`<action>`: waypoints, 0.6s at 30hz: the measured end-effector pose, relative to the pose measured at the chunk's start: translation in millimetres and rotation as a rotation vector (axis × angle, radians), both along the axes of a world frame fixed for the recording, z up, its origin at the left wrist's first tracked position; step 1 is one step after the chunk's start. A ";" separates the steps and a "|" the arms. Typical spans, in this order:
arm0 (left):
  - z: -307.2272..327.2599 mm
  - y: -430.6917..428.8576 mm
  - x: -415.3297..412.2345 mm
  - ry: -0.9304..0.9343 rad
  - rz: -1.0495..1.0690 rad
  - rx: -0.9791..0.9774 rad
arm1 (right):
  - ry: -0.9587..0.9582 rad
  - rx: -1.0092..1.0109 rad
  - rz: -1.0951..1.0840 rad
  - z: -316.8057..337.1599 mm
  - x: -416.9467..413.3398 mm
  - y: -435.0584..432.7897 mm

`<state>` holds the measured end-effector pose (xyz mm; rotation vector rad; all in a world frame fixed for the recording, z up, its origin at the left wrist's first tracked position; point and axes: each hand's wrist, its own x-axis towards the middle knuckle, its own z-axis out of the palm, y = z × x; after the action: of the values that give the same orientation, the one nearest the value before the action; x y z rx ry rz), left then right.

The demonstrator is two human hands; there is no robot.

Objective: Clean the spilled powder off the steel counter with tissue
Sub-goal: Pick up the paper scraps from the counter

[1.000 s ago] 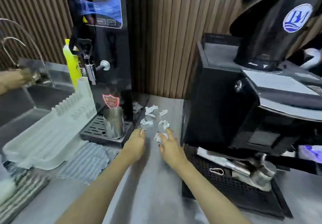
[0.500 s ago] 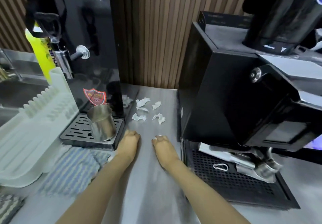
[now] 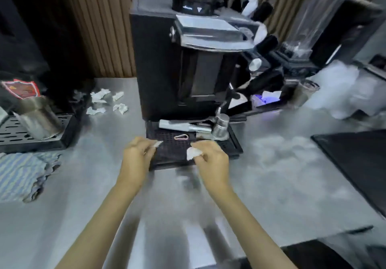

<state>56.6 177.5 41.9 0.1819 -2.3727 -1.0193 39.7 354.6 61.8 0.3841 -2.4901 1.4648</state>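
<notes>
Head camera view puts both hands just below the frame's centre, over the near edge of a black perforated drip tray (image 3: 167,155) at the foot of a tall black grinder machine (image 3: 167,70). The left hand (image 3: 136,157) has its fingers curled and pinches a small white tissue scrap (image 3: 158,143); the right hand (image 3: 214,161) pinches a crumpled white tissue wad (image 3: 192,153). Wiping seems not yet begun: this looks like the step of carrying tissue to the spill. Pale cloudy patches (image 3: 282,155) on the brushed steel counter (image 3: 83,195), right of centre, are probably the powder, though blur leaves that unsure. The next move likely calls for pressing a wad flat on those patches and drawing it inward so the powder gathers and does not scatter. More torn white tissue scraps (image 3: 106,102) lie on the counter at upper left. As for containers, the perforated tray holds a steel portafilter (image 3: 208,127) and a pink wire loop (image 3: 181,136). A steel pitcher (image 3: 38,118) stands on a black slotted tray (image 3: 31,138) at the left edge, and a small steel tumbler (image 3: 307,93) stands at the upper right; their contents cannot be seen.
</notes>
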 end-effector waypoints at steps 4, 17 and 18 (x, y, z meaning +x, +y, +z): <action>8.5 116.7 29.1 0.013 -0.133 0.053 | -0.098 -0.110 -0.237 8.8 47.8 138.3; -47.5 424.1 113.0 -0.202 -0.815 0.054 | -0.146 -0.023 -0.735 -42.3 214.9 411.0; -55.9 435.4 114.6 -0.223 -0.865 0.009 | -0.171 0.033 -0.766 -54.4 218.6 419.6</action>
<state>171.2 612.8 -14.0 -0.8389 -2.6871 -1.4278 258.2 774.2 7.4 -0.6529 -2.3544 1.1522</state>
